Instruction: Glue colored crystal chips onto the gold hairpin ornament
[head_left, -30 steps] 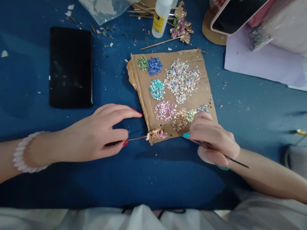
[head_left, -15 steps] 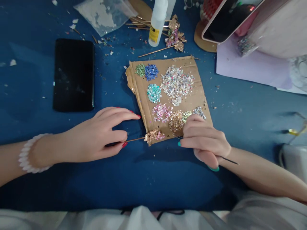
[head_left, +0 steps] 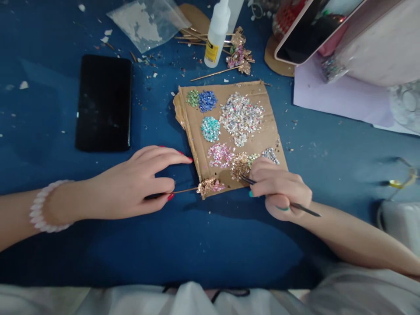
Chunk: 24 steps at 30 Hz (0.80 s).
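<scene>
My left hand (head_left: 144,183) pinches the thin gold stem of a hairpin (head_left: 207,187) between thumb and finger. The pin's gold leafy head with pink pieces rests on the near left corner of a cardboard sheet (head_left: 259,89). In my right hand (head_left: 278,188) are dark tweezers (head_left: 306,210), their tips at a heap of gold-brown chips (head_left: 240,167). Around it on the cardboard lie heaps of pink chips (head_left: 220,155), turquoise chips (head_left: 210,129), blue chips (head_left: 207,101), green chips (head_left: 193,98) and a large pile of white iridescent chips (head_left: 242,116). My right fingers partly hide pale green chips.
Left of the cardboard lies a black rectangular object (head_left: 104,103). Beyond it stand a glue bottle (head_left: 215,39) and more gold hairpins (head_left: 241,50). A plastic bag (head_left: 147,24) is at the back, a phone (head_left: 315,30) leans at right above lilac paper (head_left: 328,96). White scraps litter the blue table.
My right hand has turned, bringing the tweezers' tips into view at the gold-brown chips. My left hand keeps its hold on the hairpin. The view has shifted slightly.
</scene>
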Motion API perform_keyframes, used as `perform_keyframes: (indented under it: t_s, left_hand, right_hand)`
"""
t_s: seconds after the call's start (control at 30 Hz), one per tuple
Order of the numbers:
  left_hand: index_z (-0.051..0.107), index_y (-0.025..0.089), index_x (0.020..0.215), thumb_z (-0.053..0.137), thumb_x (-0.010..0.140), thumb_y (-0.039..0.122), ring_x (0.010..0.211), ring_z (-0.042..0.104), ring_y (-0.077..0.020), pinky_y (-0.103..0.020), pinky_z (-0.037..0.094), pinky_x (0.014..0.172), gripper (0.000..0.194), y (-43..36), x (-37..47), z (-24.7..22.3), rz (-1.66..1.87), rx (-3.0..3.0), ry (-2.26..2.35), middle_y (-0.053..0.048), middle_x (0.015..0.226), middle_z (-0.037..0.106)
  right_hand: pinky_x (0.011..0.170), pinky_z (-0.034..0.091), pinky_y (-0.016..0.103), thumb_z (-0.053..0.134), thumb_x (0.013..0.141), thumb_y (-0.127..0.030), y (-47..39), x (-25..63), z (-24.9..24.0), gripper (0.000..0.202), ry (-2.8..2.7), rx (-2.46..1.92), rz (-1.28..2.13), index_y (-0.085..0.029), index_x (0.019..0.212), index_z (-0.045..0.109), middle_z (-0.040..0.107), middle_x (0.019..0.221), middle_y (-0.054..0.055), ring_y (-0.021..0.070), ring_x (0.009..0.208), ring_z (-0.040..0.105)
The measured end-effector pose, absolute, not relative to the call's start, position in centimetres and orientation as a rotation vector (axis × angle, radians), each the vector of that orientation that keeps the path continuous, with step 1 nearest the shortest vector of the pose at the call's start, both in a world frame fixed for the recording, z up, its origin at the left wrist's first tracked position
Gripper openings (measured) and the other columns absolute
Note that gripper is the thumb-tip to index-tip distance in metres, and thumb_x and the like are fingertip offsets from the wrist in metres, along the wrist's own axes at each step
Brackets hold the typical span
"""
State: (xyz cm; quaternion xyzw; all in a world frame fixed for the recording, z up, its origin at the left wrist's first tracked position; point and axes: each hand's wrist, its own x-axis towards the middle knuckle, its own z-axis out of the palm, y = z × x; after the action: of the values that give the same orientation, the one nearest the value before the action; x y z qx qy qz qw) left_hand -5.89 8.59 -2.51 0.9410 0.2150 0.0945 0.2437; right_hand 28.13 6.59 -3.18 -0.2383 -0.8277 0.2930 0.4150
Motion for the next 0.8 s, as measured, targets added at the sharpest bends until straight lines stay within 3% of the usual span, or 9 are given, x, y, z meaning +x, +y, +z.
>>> perform_keyframes:
  t_s: [0.3, 0.47, 0.67, 0.8]
  left_hand:
    - [0.064, 0.021, 0.085, 0.059, 0.097, 0.018, 0.142, 0.05, -0.0329, -0.055, 0.043, 0.118, 0.013, 8.5, -5.8, -2.6, 0.272, 2.554, 0.605, -0.012, 0.151, 0.054]
    - [0.065, 0.021, 0.085, 0.059, 0.097, 0.019, 0.143, 0.05, -0.0329, -0.056, 0.044, 0.12, 0.013, 8.5, -5.8, -2.6, 0.284, 2.568, 0.607, -0.012, 0.151, 0.055]
    - [0.064, 0.021, 0.087, 0.058, 0.098, 0.017, 0.145, 0.049, -0.0331, -0.058, 0.044, 0.119, 0.013, 8.6, -5.8, -2.9, 0.291, 2.577, 0.588, -0.014, 0.151, 0.056]
    - [0.063, 0.02, 0.088, 0.058, 0.099, 0.017, 0.144, 0.049, -0.0337, -0.06, 0.045, 0.117, 0.013, 8.7, -5.7, -2.9, 0.304, 2.582, 0.579, -0.015, 0.152, 0.055]
  right_hand:
    - [0.062, 0.048, 0.032, 0.049, 0.106, -0.022, 6.8, 27.8, -2.5, 0.015, -2.067, -0.584, 0.697, -0.02, 0.096, 0.06, 0.056, 0.071, 0.001, 0.0151, 0.061, 0.052]
    - [0.062, 0.047, 0.032, 0.051, 0.105, -0.024, 6.8, 27.6, -2.7, 0.01, -2.009, -0.627, 0.704, -0.021, 0.103, 0.06, 0.058, 0.07, 0.0, 0.016, 0.062, 0.055]
    - [0.065, 0.046, 0.033, 0.05, 0.107, -0.027, 6.3, 27.8, -3.4, 0.014, -1.964, -0.701, 0.767, -0.021, 0.111, 0.063, 0.058, 0.074, 0.001, 0.0157, 0.065, 0.054]
    - [0.059, 0.043, 0.029, 0.052, 0.106, -0.025, 6.0, 28.1, -3.8, 0.02, -1.912, -0.75, 0.827, -0.02, 0.122, 0.063, 0.06, 0.08, 0.001, 0.0138, 0.063, 0.053]
